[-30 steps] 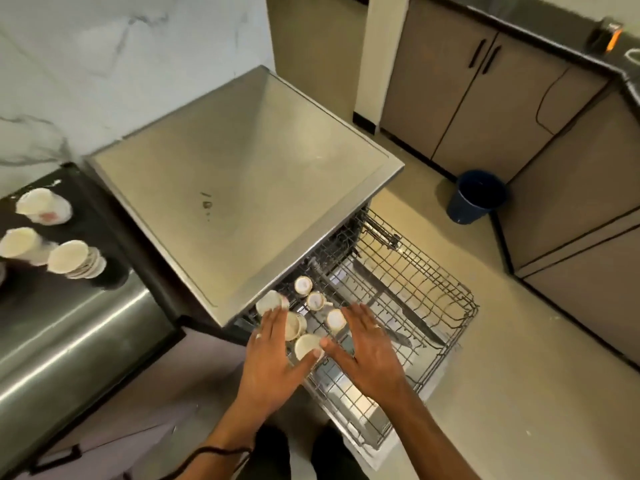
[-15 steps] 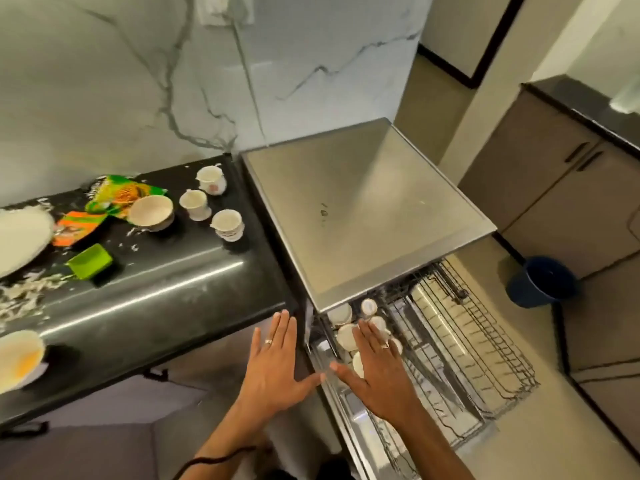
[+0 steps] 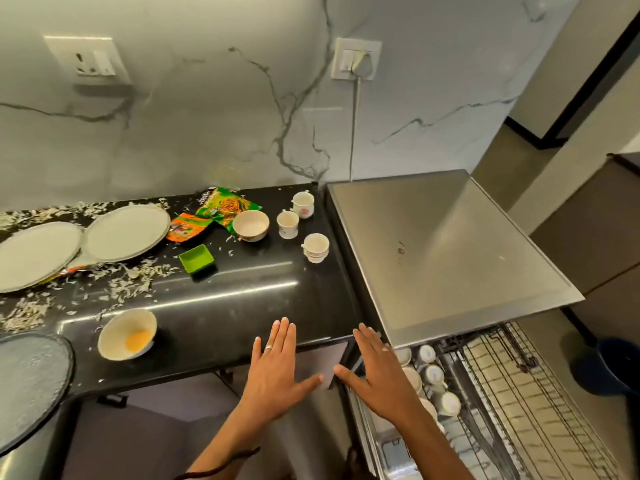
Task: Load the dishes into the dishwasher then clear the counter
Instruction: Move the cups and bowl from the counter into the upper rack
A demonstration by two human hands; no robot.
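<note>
My left hand (image 3: 275, 372) and my right hand (image 3: 375, 374) hover flat with straight fingers at the front edge of the black counter (image 3: 242, 306), holding nothing. On the counter stand three white cups (image 3: 288, 223) (image 3: 303, 203) (image 3: 316, 247), a white bowl (image 3: 251, 225), a bowl with yellow residue (image 3: 126, 334), two grey plates (image 3: 126, 232) (image 3: 34, 254) and a dark plate (image 3: 31, 382). The pulled-out dishwasher rack (image 3: 512, 393) at lower right holds several white cups (image 3: 434, 374) along its left side.
A green square dish (image 3: 196, 259), snack wrappers (image 3: 221, 206) and white scraps (image 3: 117, 285) litter the counter. The steel dishwasher top (image 3: 446, 251) sits right of the counter. A blue bucket (image 3: 613, 365) stands on the floor at far right. A plug and cord (image 3: 356, 98) hang on the marble wall.
My view has swung left from the rack to the counter. Both hands have lifted off the cups in the rack and moved left toward the counter edge, still flat.
</note>
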